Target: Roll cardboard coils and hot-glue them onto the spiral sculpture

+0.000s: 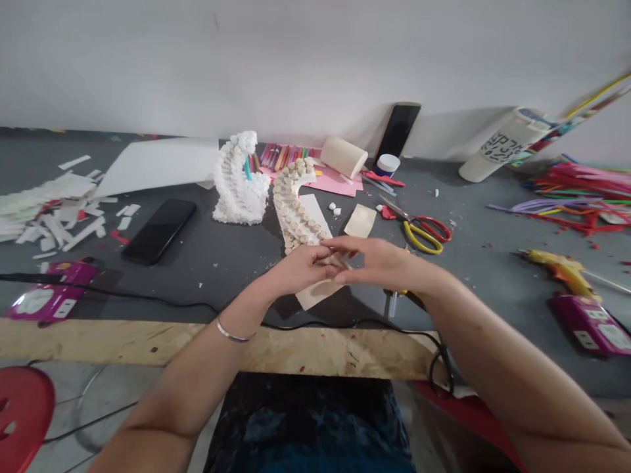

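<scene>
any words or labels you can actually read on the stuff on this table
None can be read: the black lettering on the white cylinder is too blurred, and the white labels on the magenta power strip at left and the one at right are too small.

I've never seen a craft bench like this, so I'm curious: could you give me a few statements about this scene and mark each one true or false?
The left hand wears a silver-coloured bangle on its wrist. True.
The right hand holds the hot glue gun. False: the glue gun lies on the table, off to the right.
The scissors have blue handles. False: their handles are red and yellow.
A black phone lies on the table left of the white foam spiral. True.
A red stool is at the lower left. True.
</scene>
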The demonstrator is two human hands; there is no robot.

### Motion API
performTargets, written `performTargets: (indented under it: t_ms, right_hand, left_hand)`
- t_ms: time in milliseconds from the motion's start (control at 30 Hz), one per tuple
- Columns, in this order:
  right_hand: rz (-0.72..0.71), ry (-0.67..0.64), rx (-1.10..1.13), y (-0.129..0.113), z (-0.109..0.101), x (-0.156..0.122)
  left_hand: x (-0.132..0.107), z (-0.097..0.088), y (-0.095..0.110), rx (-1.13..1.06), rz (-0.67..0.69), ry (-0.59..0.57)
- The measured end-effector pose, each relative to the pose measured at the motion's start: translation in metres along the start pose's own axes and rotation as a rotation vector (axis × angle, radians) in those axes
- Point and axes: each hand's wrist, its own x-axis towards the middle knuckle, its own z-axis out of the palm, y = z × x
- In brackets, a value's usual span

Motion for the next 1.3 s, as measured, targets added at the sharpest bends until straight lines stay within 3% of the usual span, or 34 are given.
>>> performTargets:
  t_ms: [133, 233, 367, 467, 633, 767, 933, 1067, 1300]
  right_hand:
    - [0.002, 0.118, 0.031, -0.006, 0.028, -0.009]
    - [-0.125, 0.288, -0.166, -0.003, 0.038, -0.011]
    - [-0.363, 0.494, -0.487, 0.001, 0.051, -0.020]
    - [-0.414, 0.457, -0.608, 0.007, 0.063, -0.030]
    - [-0.371, 0.295, -0.622, 0.017, 0.079, -0.045]
    - [-0.285, 0.264, -0.546, 0.019, 0.084, -0.049]
    - [-0.105, 0.301, -0.355, 0.023, 0.085, -0.048]
    - [-0.002, 0.292, -0.271, 0.030, 0.084, -0.044]
    - [0.099, 0.311, -0.307, 0.036, 0.084, -0.036]
  left_hand:
    - [-0.016, -0.008, 0.015, 0.329, 0.025, -0.048]
    - [-0.030, -0.012, 0.018, 0.699, 0.058, 0.061]
    - [-0.050, -0.012, 0.008, 1.104, 0.314, 0.226]
    - [-0.066, -0.008, -0.008, 1.225, 0.435, 0.261]
    - [-0.083, 0.003, -0.034, 1.152, 0.402, 0.172]
    - [-0.087, 0.008, -0.044, 0.984, 0.308, 0.207]
    - [-0.090, 0.007, -0.044, 0.708, 0.043, 0.280]
    - [-0.089, 0.005, -0.041, 0.646, -0.162, 0.295]
    - [-0.084, 0.006, -0.036, 0.652, -0.251, 0.309]
